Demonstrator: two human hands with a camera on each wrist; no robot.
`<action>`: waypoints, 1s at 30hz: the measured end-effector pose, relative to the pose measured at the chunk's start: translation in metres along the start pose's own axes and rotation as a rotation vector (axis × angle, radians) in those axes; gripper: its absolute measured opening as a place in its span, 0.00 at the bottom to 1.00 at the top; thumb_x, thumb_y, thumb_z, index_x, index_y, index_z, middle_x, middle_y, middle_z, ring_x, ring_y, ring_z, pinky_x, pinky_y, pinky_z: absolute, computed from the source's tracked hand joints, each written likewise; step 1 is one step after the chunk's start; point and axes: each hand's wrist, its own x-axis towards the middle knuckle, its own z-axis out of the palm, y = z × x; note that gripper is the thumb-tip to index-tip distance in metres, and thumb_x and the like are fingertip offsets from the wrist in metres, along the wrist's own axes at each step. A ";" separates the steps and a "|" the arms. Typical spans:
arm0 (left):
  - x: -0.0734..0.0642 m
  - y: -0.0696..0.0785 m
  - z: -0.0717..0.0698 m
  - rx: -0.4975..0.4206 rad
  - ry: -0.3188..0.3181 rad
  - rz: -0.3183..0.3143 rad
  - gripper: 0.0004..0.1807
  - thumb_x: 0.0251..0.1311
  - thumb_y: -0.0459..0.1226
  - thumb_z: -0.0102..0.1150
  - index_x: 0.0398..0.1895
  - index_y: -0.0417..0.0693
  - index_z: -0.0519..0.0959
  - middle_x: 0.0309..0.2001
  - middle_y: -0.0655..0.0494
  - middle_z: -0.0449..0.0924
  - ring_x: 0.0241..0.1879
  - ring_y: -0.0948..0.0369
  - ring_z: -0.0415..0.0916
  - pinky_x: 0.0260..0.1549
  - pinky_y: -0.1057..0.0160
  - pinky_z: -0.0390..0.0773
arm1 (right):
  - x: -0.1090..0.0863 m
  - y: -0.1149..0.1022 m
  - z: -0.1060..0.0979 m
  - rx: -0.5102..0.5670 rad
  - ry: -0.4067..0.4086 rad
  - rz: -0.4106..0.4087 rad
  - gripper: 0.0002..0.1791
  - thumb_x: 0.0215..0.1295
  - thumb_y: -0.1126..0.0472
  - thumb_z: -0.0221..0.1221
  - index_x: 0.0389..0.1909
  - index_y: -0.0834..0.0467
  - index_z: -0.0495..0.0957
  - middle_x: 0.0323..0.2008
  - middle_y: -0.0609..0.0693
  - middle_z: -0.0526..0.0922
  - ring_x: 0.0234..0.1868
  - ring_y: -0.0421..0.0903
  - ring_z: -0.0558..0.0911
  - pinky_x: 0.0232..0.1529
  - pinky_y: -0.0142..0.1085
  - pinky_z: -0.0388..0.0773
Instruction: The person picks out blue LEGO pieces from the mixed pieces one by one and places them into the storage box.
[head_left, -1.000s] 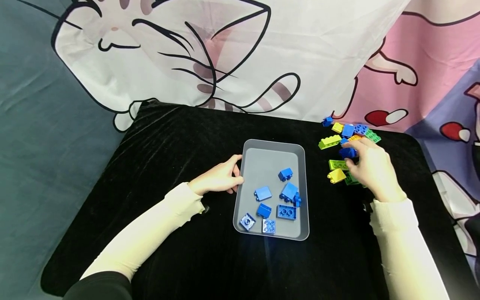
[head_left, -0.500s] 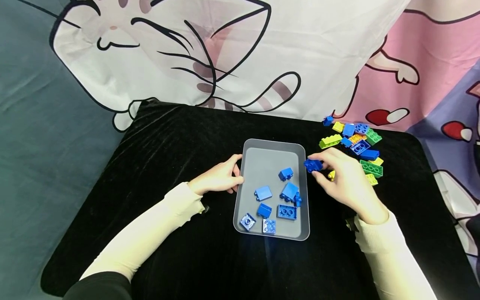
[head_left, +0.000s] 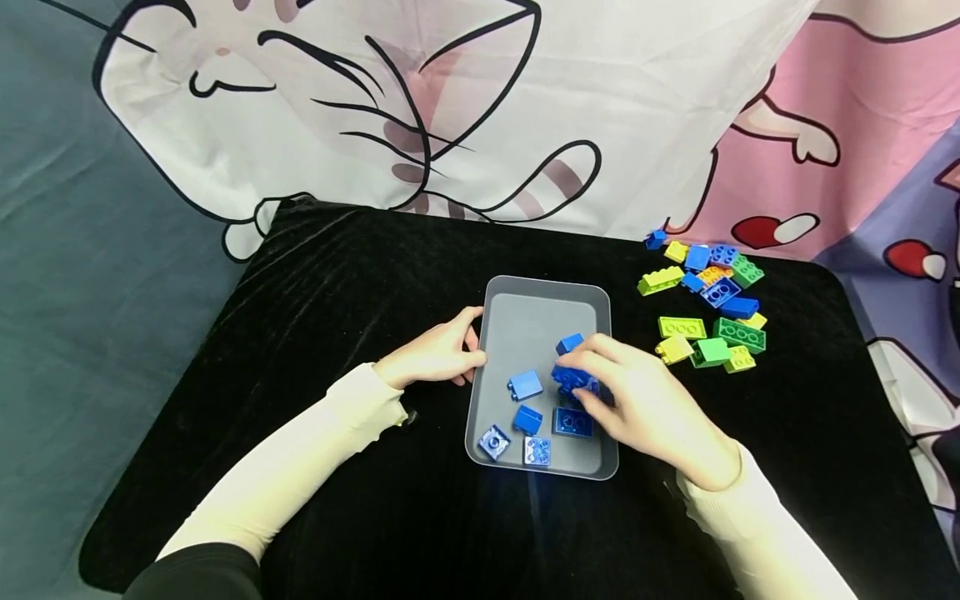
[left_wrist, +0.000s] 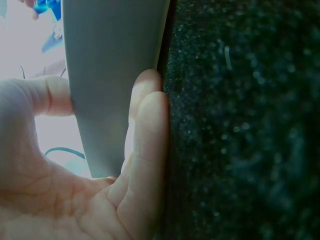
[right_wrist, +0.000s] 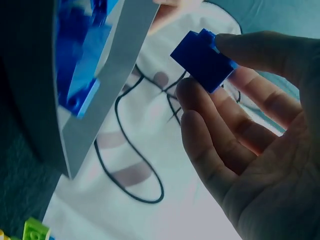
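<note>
Over the right half of a shallow grey tray (head_left: 545,287), my right hand (head_left: 637,400) pinches a blue toy building brick (right_wrist: 204,61) between thumb and fingertips. In the right wrist view the brick hangs above the level of the rim, its studs towards the thumb. Several other blue bricks (head_left: 526,386) lie loose in the tray; my hand and the held brick hide part of the cluster below. My left hand (head_left: 438,350) holds the tray's left side. In the left wrist view its thumb is on the rim and its fingers (left_wrist: 150,125) lie along the outer wall near the cloth.
To the right of the tray, a loose pile holds lime bricks (head_left: 660,281), green bricks (head_left: 741,335), yellow bricks (head_left: 674,349), an orange brick and more blue bricks (head_left: 721,292). Black cloth (head_left: 360,275) covers the table. A printed curtain (head_left: 480,108) hangs along its back edge.
My right hand has taken a blue brick from the pile and carried it left, over the tray's rim to above the bricks inside. My left hand has stayed on the tray.
</note>
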 end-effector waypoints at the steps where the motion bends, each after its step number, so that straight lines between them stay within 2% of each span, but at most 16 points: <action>1: 0.000 0.000 0.000 -0.001 0.000 0.001 0.45 0.62 0.38 0.58 0.82 0.53 0.50 0.43 0.52 0.79 0.29 0.60 0.87 0.27 0.60 0.88 | 0.000 -0.003 0.001 0.004 -0.009 -0.013 0.24 0.58 0.63 0.73 0.56 0.52 0.82 0.50 0.46 0.82 0.42 0.39 0.82 0.42 0.36 0.87; 11: -0.001 0.001 -0.001 -0.004 -0.004 0.001 0.45 0.62 0.38 0.58 0.82 0.54 0.50 0.43 0.52 0.79 0.29 0.60 0.87 0.28 0.60 0.88 | 0.000 -0.019 0.010 0.014 -0.024 -0.123 0.27 0.55 0.63 0.76 0.57 0.54 0.81 0.51 0.49 0.82 0.44 0.42 0.83 0.48 0.40 0.88; 14: -0.001 0.001 -0.001 -0.006 -0.001 0.005 0.45 0.63 0.38 0.58 0.82 0.54 0.50 0.43 0.51 0.79 0.29 0.59 0.87 0.27 0.60 0.88 | -0.001 -0.021 0.010 -0.006 -0.051 -0.107 0.37 0.54 0.55 0.78 0.66 0.53 0.77 0.64 0.53 0.77 0.57 0.48 0.81 0.58 0.48 0.85; 18: 0.000 -0.001 0.000 -0.011 0.004 0.013 0.45 0.63 0.38 0.58 0.82 0.54 0.50 0.43 0.51 0.79 0.28 0.59 0.87 0.27 0.60 0.88 | -0.001 -0.023 0.011 -0.016 -0.109 -0.059 0.53 0.50 0.40 0.78 0.76 0.48 0.66 0.81 0.53 0.58 0.73 0.54 0.70 0.68 0.58 0.75; 21: 0.000 -0.002 0.000 -0.017 0.006 0.012 0.45 0.63 0.37 0.58 0.82 0.53 0.51 0.43 0.50 0.79 0.28 0.59 0.86 0.27 0.60 0.88 | -0.001 -0.023 0.011 -0.003 -0.131 -0.039 0.56 0.48 0.36 0.77 0.78 0.46 0.63 0.83 0.51 0.53 0.75 0.54 0.66 0.69 0.59 0.73; 30: 0.000 -0.002 0.000 -0.017 0.006 0.005 0.45 0.62 0.37 0.58 0.82 0.54 0.50 0.42 0.50 0.79 0.28 0.58 0.86 0.27 0.60 0.88 | 0.001 -0.012 0.016 -0.041 -0.137 -0.015 0.55 0.50 0.35 0.76 0.77 0.48 0.65 0.82 0.53 0.55 0.75 0.55 0.68 0.70 0.60 0.72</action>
